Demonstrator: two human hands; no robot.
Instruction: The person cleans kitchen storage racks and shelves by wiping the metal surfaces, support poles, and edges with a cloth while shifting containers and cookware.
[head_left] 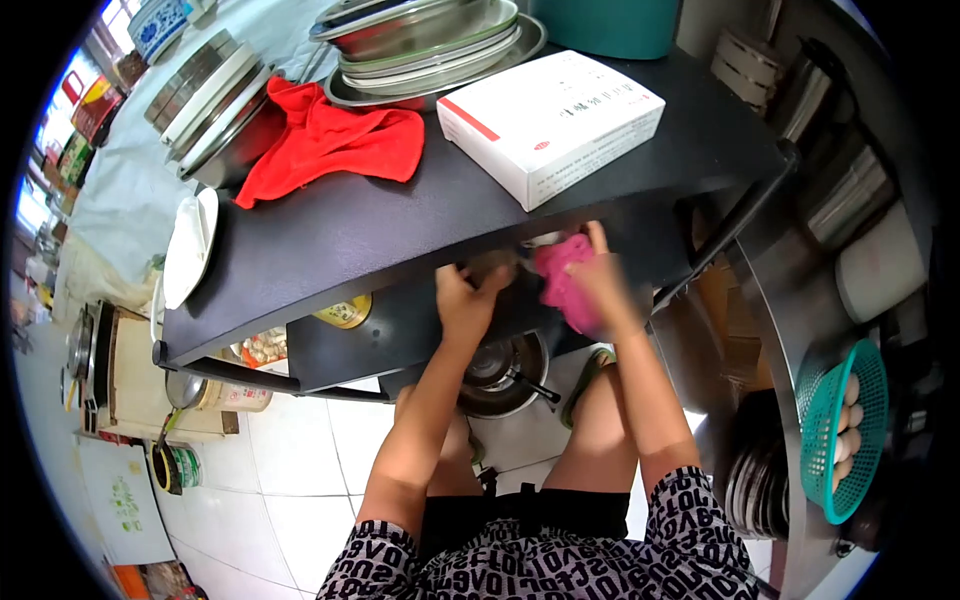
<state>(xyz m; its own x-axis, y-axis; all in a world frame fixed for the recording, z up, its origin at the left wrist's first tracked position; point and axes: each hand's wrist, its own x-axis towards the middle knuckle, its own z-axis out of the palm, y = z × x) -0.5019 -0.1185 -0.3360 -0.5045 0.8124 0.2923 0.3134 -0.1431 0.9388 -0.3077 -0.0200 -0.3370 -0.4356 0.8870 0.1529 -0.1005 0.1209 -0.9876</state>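
Both my hands reach under the top of a black shelf table (pixel 340 235). My right hand (pixel 605 290) grips a pink cloth (pixel 562 280) and presses it against something just below the tabletop edge. My left hand (pixel 468 298) is curled around a dark object on the lower shelf (pixel 340 345); the tabletop hides what it is. A lidded metal pot (pixel 500 375) sits below my hands on the lower level.
On the tabletop lie a white box with red print (pixel 550 120), a red cloth (pixel 330 140), stacked metal basins (pixel 430 40) and stacked plates (pixel 210 100). A green basket with eggs (pixel 840 430) hangs at the right. A white plate (pixel 190 245) overhangs the table's left edge.
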